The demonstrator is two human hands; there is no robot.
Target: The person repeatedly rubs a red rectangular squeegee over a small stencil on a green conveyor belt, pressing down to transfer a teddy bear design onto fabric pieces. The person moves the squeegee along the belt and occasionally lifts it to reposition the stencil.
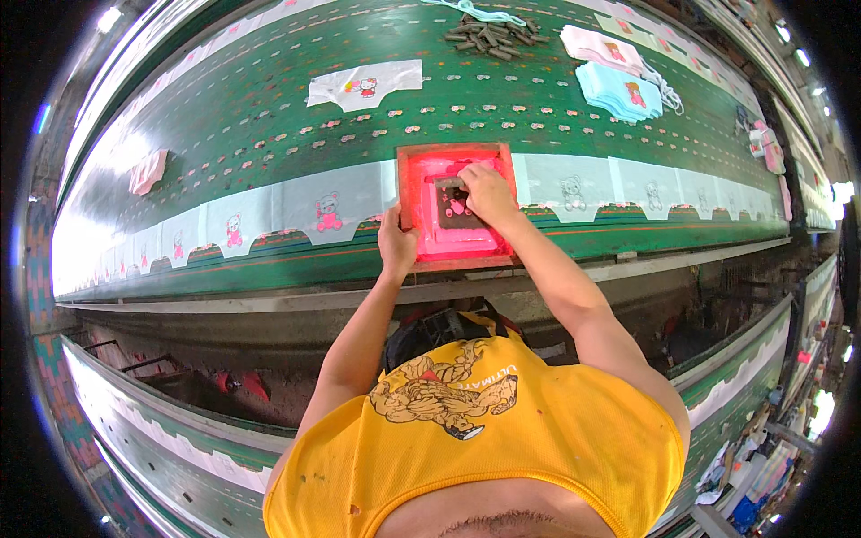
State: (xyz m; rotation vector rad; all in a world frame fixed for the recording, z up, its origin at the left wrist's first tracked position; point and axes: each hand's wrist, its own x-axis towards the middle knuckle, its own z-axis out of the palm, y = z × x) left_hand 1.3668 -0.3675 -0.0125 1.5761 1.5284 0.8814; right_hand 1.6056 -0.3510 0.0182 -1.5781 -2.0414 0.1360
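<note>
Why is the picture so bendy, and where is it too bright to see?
In the head view, a fisheye lens bends the green table into curves; in the same view, white glare swallows its left end; near the head view's middle, the left hand, right hand and pink screen frame look fairly clear.

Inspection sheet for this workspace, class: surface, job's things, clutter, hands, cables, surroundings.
Surface: green table, marked with small prints.
Job's things: red-rimmed frame with pink inside; brown bar; row of white cloths with bear prints.
Clutter: dark sticks, pink cloths and blue cloths beyond the frame.
Hands: left hand at frame's left edge; right hand holds bar inside frame.
Cables: nothing seen.
Surroundings: second green table behind the person.
</note>
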